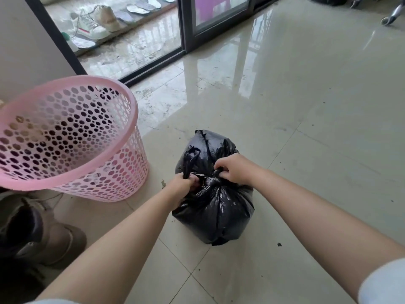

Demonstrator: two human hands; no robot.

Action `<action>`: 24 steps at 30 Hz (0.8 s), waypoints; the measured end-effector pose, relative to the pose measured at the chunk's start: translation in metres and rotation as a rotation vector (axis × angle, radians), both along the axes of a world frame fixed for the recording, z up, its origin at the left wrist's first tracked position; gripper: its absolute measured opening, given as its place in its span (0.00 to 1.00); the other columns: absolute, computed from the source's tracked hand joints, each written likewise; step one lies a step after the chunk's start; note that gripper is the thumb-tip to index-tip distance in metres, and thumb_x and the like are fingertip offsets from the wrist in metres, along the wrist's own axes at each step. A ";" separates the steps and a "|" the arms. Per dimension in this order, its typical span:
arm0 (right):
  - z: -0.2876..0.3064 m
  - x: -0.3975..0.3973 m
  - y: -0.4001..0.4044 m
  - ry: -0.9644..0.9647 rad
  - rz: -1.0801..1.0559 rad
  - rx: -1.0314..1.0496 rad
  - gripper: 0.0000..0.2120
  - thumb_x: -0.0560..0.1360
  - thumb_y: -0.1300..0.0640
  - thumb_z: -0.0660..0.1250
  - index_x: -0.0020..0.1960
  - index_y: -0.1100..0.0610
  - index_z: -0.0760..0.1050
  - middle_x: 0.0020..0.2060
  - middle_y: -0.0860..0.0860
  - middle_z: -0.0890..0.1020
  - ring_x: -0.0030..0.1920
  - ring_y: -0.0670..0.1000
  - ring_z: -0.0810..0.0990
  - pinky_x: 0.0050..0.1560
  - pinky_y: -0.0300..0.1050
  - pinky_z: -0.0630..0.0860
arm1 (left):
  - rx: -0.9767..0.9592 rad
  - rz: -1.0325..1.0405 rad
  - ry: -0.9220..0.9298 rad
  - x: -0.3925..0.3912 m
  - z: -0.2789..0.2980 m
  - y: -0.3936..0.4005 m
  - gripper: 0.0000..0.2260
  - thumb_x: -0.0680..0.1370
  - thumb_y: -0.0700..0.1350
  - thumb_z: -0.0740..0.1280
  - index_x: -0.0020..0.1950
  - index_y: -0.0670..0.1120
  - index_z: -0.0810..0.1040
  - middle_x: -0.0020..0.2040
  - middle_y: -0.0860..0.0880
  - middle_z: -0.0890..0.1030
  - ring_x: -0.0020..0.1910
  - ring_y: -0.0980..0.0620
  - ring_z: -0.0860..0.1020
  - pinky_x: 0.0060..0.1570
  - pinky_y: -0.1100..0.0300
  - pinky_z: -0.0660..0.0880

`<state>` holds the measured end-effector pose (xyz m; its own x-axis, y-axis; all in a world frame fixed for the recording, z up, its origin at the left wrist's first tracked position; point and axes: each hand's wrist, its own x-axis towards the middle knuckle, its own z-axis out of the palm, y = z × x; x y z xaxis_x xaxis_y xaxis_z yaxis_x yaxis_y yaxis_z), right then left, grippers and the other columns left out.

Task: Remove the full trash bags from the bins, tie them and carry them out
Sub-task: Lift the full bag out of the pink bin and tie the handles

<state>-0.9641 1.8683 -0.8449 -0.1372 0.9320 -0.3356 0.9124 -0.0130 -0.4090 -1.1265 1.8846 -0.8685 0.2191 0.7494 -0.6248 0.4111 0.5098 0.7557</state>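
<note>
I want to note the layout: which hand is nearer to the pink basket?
Left. The left hand grips the black trash bag on its basket side, apart from the pink basket. The right hand grips the bag's top farther away.

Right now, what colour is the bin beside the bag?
Pink, with round perforations; the head view shows it clearly.

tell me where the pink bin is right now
In the head view, the pink bin stands on the floor at left, beside the black trash bag.

The glossy tiled floor carries a black trash bag, pink bin and boot.
</note>
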 end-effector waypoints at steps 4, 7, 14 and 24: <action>0.005 0.018 -0.011 -0.150 0.082 0.058 0.11 0.76 0.57 0.60 0.37 0.58 0.73 0.46 0.62 0.81 0.49 0.60 0.78 0.41 0.43 0.64 | 0.270 -0.293 0.618 -0.018 -0.003 0.007 0.13 0.80 0.44 0.55 0.48 0.41 0.77 0.52 0.38 0.80 0.53 0.40 0.77 0.51 0.52 0.75; 0.004 0.029 -0.023 -0.198 0.135 0.019 0.22 0.77 0.56 0.58 0.28 0.50 0.54 0.45 0.63 0.81 0.49 0.59 0.78 0.43 0.47 0.65 | 0.440 -0.550 0.955 -0.025 0.002 0.007 0.12 0.77 0.41 0.56 0.54 0.43 0.77 0.55 0.41 0.80 0.54 0.42 0.78 0.47 0.55 0.73; -0.001 0.048 -0.040 -0.116 -0.090 -0.213 0.18 0.77 0.57 0.58 0.29 0.50 0.60 0.30 0.50 0.73 0.36 0.54 0.79 0.31 0.40 0.67 | 0.357 -0.430 0.587 -0.009 0.016 -0.001 0.17 0.81 0.51 0.54 0.53 0.40 0.75 0.53 0.35 0.79 0.53 0.39 0.77 0.48 0.54 0.72; 0.032 0.068 -0.007 -0.146 -0.156 -0.269 0.18 0.76 0.61 0.56 0.65 0.57 0.69 0.64 0.56 0.75 0.63 0.56 0.72 0.58 0.42 0.69 | 0.519 -0.078 -0.030 0.050 0.112 0.046 0.10 0.75 0.38 0.65 0.35 0.48 0.73 0.32 0.49 0.75 0.33 0.53 0.74 0.34 0.62 0.74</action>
<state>-0.8957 1.8615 -0.8129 0.0676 0.8133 -0.5779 0.9395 -0.2469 -0.2376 -1.0765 1.9304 -0.7566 0.2984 0.9395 -0.1680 0.4069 0.0340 0.9128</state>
